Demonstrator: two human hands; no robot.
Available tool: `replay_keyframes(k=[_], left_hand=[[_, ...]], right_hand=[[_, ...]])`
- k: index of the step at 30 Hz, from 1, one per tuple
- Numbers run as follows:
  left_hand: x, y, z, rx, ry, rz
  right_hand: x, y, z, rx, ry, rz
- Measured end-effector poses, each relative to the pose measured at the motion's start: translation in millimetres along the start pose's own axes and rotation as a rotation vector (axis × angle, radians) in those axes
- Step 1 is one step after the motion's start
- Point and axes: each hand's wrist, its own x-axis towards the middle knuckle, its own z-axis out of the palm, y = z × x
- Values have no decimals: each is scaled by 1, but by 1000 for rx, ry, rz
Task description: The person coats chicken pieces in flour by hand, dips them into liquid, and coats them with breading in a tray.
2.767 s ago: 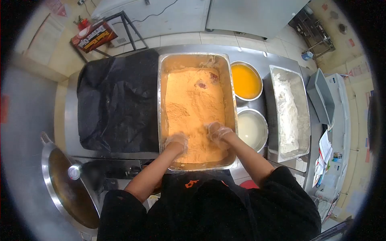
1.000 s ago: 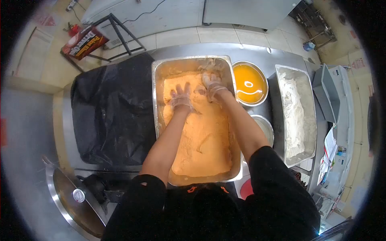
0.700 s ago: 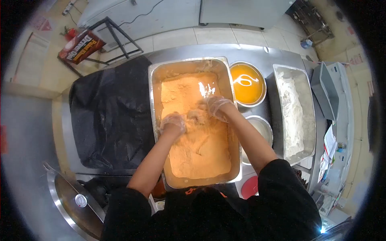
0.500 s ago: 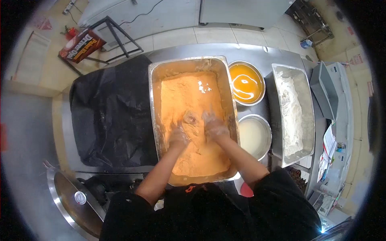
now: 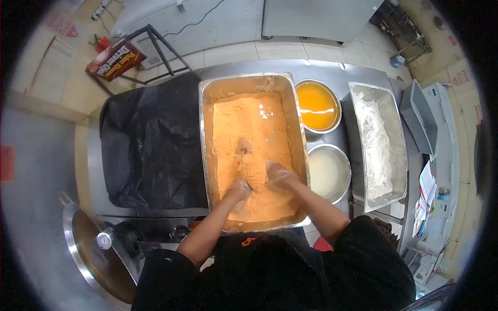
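A large steel pan (image 5: 207,155) holds orange powder (image 5: 244,116) that looks like seasoned breading flour. In its middle lies a coated lump (image 5: 243,146), brownish at the top, with a mound of powder just below it. My left hand (image 5: 239,189) is dug into the powder at the lower left of that mound, dusted pale, its fingertips buried. My right hand (image 5: 281,176) is at the mound's right side, also coated, its fingers partly sunk in the powder. Whether either hand grips anything is hidden. Small white patches (image 5: 265,112) lie on the powder higher up.
Right of the pan stand a bowl of orange-yellow liquid (image 5: 316,106) and a bowl of whitish liquid (image 5: 328,173). Beyond them is a long steel pan of white flour (image 5: 376,150). Black sheeting (image 5: 150,145) covers the left side; a round steel vessel (image 5: 85,249) sits lower left.
Both hands have moved slightly: the left down and to the right, the right hand a little toward me. Powder is now heaped between them. The view has shifted slightly.
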Motion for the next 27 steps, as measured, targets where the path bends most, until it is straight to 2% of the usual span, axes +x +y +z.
replay_keyframes(k=[1, 3, 5, 7, 9, 11, 13, 15, 17, 18, 20, 21, 23, 25, 26, 27], left_hand=[[-9, 4, -24, 64, -32, 36], [-28, 19, -69, 156, 15, 44], [-39, 37, -97, 218, 201, 0], [-26, 42, -90, 322, 388, 23], [1, 35, -55, 563, 501, 82], [29, 11, -27, 802, 444, 195], [33, -9, -25, -12, 293, 317], [20, 4, -39, 76, 347, 259], [-18, 31, -75, 262, 438, 135], [-35, 42, -88, 354, 481, 71], [-34, 48, -90, 445, 531, 5], [-21, 50, -79, 414, 500, -74], [13, 31, -52, 377, 472, -156], [33, 5, -33, 340, 94, 121], [32, -1, -36, 339, 97, 118], [11, 9, -60, 298, -34, 159]], right_hand=[[-8, -4, -25, -22, -199, -42], [-17, -11, -56, -33, -200, -43], [-16, -10, -58, -158, -171, -72], [7, 6, 2, -730, 56, -269], [15, 7, 49, -1133, 231, -328], [1, -14, 19, -1035, -263, -338], [-2, -1, -13, -707, -282, -257], [-5, 14, -38, -377, -300, -182], [-12, 12, -40, -198, -312, -143], [-17, 6, -37, -215, -120, -92], [-12, 1, -5, -235, 77, -44], [3, 9, 42, -333, 267, -51], [11, 17, 61, -435, 458, -63], [6, 24, 36, -345, 127, -52], [4, 27, 20, -296, -36, -46], [1, 27, 4, -243, -199, -38]])
